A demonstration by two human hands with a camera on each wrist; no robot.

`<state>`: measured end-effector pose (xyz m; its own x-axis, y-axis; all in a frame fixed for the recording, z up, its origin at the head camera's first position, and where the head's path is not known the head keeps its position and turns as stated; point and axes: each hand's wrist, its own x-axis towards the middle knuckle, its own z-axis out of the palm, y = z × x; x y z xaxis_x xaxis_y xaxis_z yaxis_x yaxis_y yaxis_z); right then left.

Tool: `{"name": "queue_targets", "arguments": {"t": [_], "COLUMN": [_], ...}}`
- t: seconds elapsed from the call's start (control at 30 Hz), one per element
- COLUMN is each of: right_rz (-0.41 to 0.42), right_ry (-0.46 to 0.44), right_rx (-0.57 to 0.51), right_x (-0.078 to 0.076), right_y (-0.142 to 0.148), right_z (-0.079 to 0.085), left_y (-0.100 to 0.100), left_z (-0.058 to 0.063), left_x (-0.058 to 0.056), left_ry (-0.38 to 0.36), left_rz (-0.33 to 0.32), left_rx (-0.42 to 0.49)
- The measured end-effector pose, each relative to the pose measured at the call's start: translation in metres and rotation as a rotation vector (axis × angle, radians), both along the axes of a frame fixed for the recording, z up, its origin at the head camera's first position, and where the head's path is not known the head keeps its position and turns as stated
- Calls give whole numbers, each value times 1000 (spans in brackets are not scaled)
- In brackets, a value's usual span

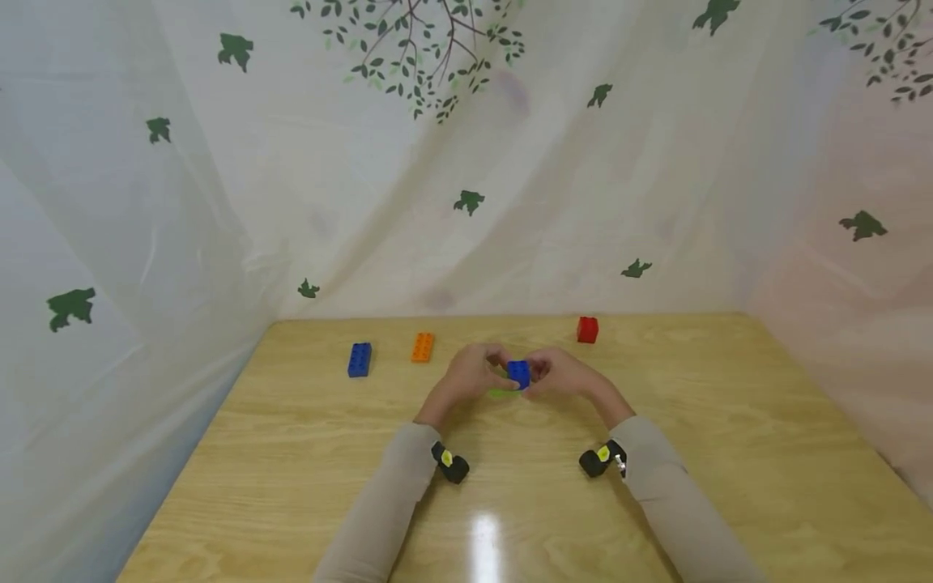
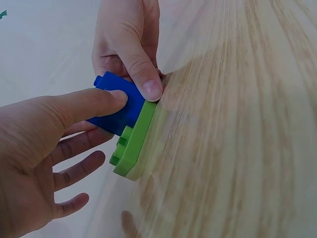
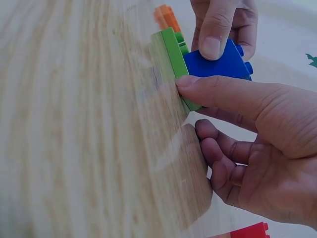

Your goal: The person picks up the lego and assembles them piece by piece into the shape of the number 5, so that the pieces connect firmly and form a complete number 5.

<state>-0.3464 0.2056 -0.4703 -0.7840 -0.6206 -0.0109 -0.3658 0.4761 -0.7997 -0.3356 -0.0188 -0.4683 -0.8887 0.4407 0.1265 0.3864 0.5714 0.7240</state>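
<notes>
Near the middle of the table, a blue toy brick (image 1: 519, 373) sits over the studs of a flat green brick (image 2: 141, 136), toward the green brick's right end. My left hand (image 1: 470, 374) pinches the blue brick, its thumb laid across the near face and its other fingers behind. From the other side, my right hand (image 1: 567, 374) grips the end of the green brick, thumb tip at its lower edge beside the blue one. The right hand's lower fingers are curled in close to the tabletop in the right wrist view.
On the wooden table (image 1: 510, 502), a second blue brick (image 1: 359, 359) and an orange brick (image 1: 422, 346) lie to the left. A red brick (image 1: 587, 329) stands at the back right. Behind the table hangs a pale patterned curtain (image 1: 408, 210).
</notes>
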Motion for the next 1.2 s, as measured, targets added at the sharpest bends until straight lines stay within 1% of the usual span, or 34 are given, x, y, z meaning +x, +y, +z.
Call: {"name": "queue_targets", "arguments": {"t": [0.1,0.2,0.37,0.5,0.6,0.73,0.9,1.0,1.1,1.2], "right_rz": [-9,-5,9,13,13,15,49,53,42,43], "right_ry": [10,11,5,9,17,15,33,41,14,-13], "right_rx": [4,0,-2,-7,-2,10,-32,-48,-38,-33], "right_x": [-4,-7,-11,-12,-10,-7,-4,-3,-1,1], "right_y": [-6,-10,-14,-16,-15,-11,-6,-1,1,1], "right_z": [3,7,10,11,9,4,1,-2,-4,-4], "left_y": [-5,-9,-13,-15,-14,-9,-5,-2,0,1], "left_z": [5,8,10,11,9,6,3,1,-2,-3], "left_x": [-2,-4,-6,-8,-7,-3,2,4,5,7], "left_ry": [21,26,22,31,33,23,22,30,40,66], "left_rz": [17,33,36,37,34,28,55,51,41,50], "left_rx": [-20,-20,-14,-26,-33,-36,-36,-31,-37,-51]}}
